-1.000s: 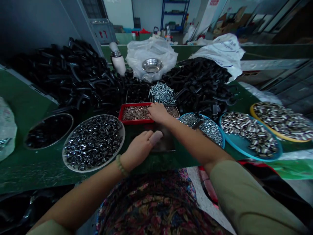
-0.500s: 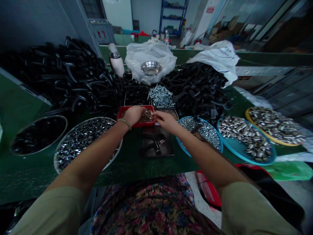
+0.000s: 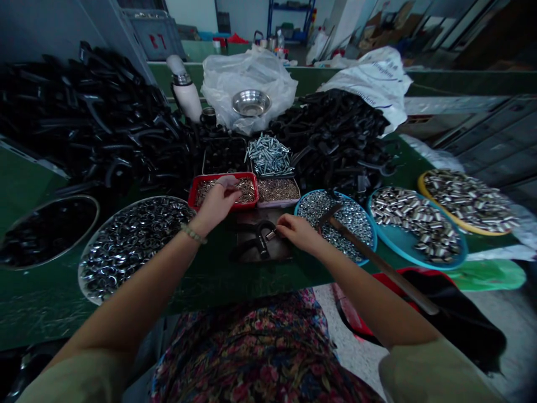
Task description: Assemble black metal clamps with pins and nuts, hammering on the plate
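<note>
One black part [image 3: 260, 240] is lying on a dark plate [image 3: 282, 251]; the right hand [image 3: 298, 232] is pressing its fingers together beside a shiny tube [image 3: 271, 235]; the left hand [image 3: 215, 207], pinch unclear, is hovering over the red tray [image 3: 247, 206].

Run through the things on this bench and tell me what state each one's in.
Left hand: over red tray, fingers curled.
Right hand: fingertips together, beside black part.
Red tray: open, holding small metal pieces.
Black part: lying on a dark plate.
Hammer: lying across nut tray, handle overhanging.
Metal bowl: open side up.
Thermos: upright.
</note>
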Demonstrator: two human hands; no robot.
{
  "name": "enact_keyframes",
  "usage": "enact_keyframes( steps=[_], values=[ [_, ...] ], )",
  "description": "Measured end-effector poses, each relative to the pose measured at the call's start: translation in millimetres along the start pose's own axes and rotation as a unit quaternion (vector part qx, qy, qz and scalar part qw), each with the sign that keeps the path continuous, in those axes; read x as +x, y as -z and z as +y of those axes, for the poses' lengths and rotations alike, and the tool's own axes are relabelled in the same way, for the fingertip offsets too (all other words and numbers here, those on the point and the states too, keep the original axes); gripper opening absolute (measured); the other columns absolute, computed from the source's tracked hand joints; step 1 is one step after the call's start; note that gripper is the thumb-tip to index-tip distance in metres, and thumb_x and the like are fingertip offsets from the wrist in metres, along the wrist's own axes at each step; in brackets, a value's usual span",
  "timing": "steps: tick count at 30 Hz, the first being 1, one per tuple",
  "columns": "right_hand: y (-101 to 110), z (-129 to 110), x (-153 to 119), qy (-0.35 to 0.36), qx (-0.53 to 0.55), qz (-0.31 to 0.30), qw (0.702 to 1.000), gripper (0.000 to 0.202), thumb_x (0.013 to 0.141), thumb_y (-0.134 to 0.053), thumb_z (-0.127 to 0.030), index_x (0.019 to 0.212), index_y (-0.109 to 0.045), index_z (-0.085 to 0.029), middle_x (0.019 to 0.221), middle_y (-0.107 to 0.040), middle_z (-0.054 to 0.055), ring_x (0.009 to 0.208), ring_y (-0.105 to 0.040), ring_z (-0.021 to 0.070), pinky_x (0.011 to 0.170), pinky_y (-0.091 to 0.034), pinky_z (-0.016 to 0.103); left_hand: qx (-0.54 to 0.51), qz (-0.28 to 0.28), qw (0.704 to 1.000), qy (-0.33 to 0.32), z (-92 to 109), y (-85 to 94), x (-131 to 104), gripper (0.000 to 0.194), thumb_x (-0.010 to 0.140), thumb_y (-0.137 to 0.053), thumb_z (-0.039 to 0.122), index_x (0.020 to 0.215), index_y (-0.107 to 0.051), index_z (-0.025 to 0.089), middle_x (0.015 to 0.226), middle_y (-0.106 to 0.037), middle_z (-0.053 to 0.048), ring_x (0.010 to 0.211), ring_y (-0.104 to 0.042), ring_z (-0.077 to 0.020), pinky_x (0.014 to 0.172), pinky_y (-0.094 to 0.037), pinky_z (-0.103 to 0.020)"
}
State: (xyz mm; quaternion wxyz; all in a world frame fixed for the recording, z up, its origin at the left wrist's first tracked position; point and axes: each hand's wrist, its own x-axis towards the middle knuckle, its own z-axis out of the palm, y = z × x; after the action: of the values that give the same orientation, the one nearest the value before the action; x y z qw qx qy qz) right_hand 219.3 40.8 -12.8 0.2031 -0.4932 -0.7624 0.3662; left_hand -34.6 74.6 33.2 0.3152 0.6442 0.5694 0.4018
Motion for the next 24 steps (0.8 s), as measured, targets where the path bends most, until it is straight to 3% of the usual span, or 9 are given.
enact_keyframes(
  steps=[3, 6, 10, 13, 17, 21, 24],
  values=[
    [4.3, -7.5, -1.3, 0.002, -0.068, -0.009, 0.998, 0.008, 0.086, -0.052, -0.019, 0.087, -0.060, -0.016, 0.079, -0.065, 0.003, 0.076, -0.060, 0.0152, 0.070, -0.044, 0.026, -0.060, -0.053, 0.997, 0.003, 7.3, -15.2, -38.1, 0.033, 0.083, -0.056, 0.022, 0.115, -0.053, 0.016, 0.110, -0.066, -0.007, 0.097, -0.065, -0.0173, 0.094, -0.050, -0.035],
    [6.7, -21.1, -5.1, 0.016, -0.179, -0.024, 0.983, 0.011, 0.089, -0.050, -0.019, 0.091, -0.060, -0.015, 0.088, -0.065, 0.006, 0.083, -0.061, 0.0169, 0.074, -0.043, 0.027, -0.067, -0.085, 0.994, 0.010, 6.5, -30.0, -65.3, 0.029, 0.088, -0.049, 0.020, 0.116, -0.055, 0.017, 0.104, -0.069, -0.006, 0.101, -0.064, -0.0169, 0.102, -0.045, -0.037],
    [-1.4, -40.7, -9.7, 0.052, -0.364, -0.055, 0.928, 0.018, 0.093, -0.041, -0.015, 0.101, -0.058, -0.013, 0.099, -0.063, 0.012, 0.087, -0.062, 0.0198, 0.072, -0.043, 0.028, -0.042, -0.078, 0.996, -0.002, -2.7, -45.5, -75.1, 0.040, 0.084, -0.052, 0.013, 0.124, -0.052, 0.016, 0.111, -0.066, -0.007, 0.103, -0.062, -0.0163, 0.102, -0.046, -0.036],
    [-4.5, -45.2, -13.7, 0.081, -0.421, -0.072, 0.900, 0.021, 0.093, -0.040, -0.014, 0.103, -0.059, -0.015, 0.097, -0.063, 0.011, 0.085, -0.062, 0.0203, 0.071, -0.044, 0.029, -0.021, -0.076, 0.997, -0.022, -10.3, -52.0, -73.5, 0.049, 0.081, -0.052, 0.009, 0.129, -0.049, 0.018, 0.120, -0.061, -0.008, 0.100, -0.062, -0.0157, 0.097, -0.049, -0.034],
    [21.2, -25.3, -31.2, 0.095, -0.421, -0.001, 0.902, 0.030, 0.096, -0.042, -0.030, 0.121, -0.056, -0.018, 0.108, -0.064, 0.011, 0.098, -0.060, 0.0226, 0.081, -0.044, 0.032, 0.033, -0.083, 0.995, -0.039, -10.8, -50.7, -72.0, 0.050, 0.081, -0.050, 0.007, 0.129, -0.049, 0.019, 0.116, -0.059, -0.008, 0.095, -0.061, -0.0149, 0.093, -0.051, -0.031],
    [68.8, 18.4, -62.3, -0.059, -0.484, 0.088, 0.869, 0.034, 0.093, -0.047, -0.035, 0.118, -0.058, -0.013, 0.108, -0.065, 0.015, 0.101, -0.058, 0.0281, 0.082, -0.043, 0.038, 0.134, -0.114, 0.982, -0.072, 5.6, -43.8, -74.0, 0.044, 0.084, -0.047, 0.010, 0.127, -0.051, 0.021, 0.118, -0.054, -0.008, 0.091, -0.060, -0.0155, 0.091, -0.050, -0.031],
    [88.2, 43.8, -79.5, -0.139, -0.511, 0.081, 0.845, 0.029, 0.090, -0.052, -0.034, 0.108, -0.060, -0.013, 0.104, -0.065, 0.016, 0.099, -0.059, 0.0305, 0.078, -0.045, 0.040, 0.220, -0.156, 0.957, -0.103, 19.2, -40.6, -76.9, 0.036, 0.089, -0.043, 0.018, 0.123, -0.054, 0.026, 0.129, -0.050, -0.008, 0.092, -0.061, -0.0177, 0.089, -0.049, -0.033]
  ],
)
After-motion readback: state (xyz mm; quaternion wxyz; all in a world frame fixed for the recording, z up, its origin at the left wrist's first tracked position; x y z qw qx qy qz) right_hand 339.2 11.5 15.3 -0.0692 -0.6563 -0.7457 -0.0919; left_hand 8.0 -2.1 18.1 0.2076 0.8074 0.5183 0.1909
